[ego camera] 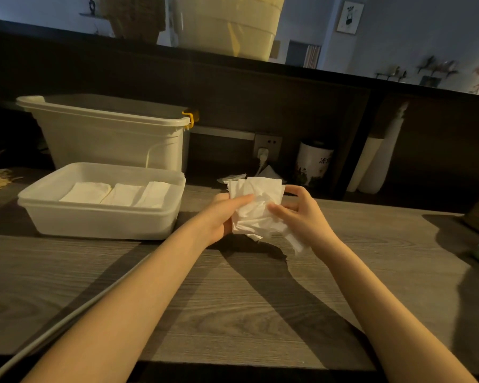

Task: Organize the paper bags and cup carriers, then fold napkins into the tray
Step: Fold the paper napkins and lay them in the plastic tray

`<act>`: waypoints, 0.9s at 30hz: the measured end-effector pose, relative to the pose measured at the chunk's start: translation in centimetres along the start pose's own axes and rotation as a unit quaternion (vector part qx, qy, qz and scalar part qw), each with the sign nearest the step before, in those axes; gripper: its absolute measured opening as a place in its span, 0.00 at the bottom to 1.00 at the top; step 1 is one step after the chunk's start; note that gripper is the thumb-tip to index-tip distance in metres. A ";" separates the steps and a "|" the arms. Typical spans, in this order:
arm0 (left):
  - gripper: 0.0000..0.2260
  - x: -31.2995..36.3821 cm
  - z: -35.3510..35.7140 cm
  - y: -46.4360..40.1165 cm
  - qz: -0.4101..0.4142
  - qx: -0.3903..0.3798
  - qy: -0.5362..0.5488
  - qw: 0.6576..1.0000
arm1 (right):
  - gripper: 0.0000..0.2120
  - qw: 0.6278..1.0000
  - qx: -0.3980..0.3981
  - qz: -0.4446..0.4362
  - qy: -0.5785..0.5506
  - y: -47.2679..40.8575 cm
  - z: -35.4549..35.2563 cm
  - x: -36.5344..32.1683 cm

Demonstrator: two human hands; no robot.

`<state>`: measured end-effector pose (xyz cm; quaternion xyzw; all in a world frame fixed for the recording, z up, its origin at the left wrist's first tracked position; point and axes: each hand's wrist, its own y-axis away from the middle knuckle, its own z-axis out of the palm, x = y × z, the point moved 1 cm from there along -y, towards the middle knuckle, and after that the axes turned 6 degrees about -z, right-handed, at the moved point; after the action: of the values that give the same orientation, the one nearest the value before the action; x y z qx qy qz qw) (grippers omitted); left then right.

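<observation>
While we hold a crumpled white napkin (256, 208) above the grey wood-grain counter (233, 299), both our hands are closed on it. Our left hand (221, 217) grips its left side, with the index finger lying straight across the front of the paper and the other fingers hidden behind it. Our right hand (302, 214) pinches its right side, thumb in front and the curled fingers wrapped round the far edge. The napkin is loosely bunched and not flat; a corner hangs down below our right palm, and its shadow falls on the counter just beneath.

To the left of our hands, near but apart, stands the shallow white plastic tray (100, 217). Three folded napkins (116, 193) lie flat inside it, side by side in a row that overlaps slightly. Behind the tray, just beside it, sits a taller white bin (108, 139) with a yellow clasp (190, 118) at its right rim.

Further back against the dark wall we see a wall socket (267, 146) with a white plug in it, a white canister (313, 164) with printing on it, and two tall white sleeves (376, 161) leaning in the corner. A grey cable (67, 319) runs across the counter under our left forearm.
</observation>
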<state>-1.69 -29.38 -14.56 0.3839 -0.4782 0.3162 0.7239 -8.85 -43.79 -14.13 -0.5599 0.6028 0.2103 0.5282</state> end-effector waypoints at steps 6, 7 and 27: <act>0.15 -0.1 -0.2 -0.3 0.016 0.030 0.009 0.999 | 0.16 0.979 -0.025 -0.125 0.157 -0.4 -0.7 -0.4; 0.15 -0.1 -0.2 -0.3 0.018 0.034 0.010 0.999 | 0.11 0.977 -0.047 -0.128 0.165 -0.4 -0.7 -0.3; 0.16 0.0 -0.5 -0.4 0.008 0.020 0.022 1.000 | 0.18 0.992 -0.044 -0.060 0.098 -0.3 -1.1 -0.5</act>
<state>-1.08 -29.12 -14.77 0.3873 -0.4587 0.3396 0.7241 -9.08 -44.57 -13.17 -0.6359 0.6072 0.1485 0.4526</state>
